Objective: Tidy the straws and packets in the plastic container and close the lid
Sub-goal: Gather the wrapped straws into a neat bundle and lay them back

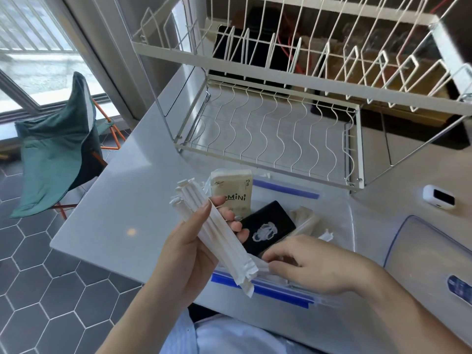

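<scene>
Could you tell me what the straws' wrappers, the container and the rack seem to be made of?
Straws: wrappers look like matte white paper, with crimped, slightly frayed ends. The left hand holds the bundle.
Container: clear, glossy plastic, probably; the counter shows through its wall, and its clips are blue.
Rack: thin wire, likely metal, with a smooth cream coating.

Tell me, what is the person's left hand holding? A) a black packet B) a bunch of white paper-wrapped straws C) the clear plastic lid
B: the left hand grips a bunch of white paper-wrapped straws above the clear plastic container; the black packet lies inside it.
</scene>
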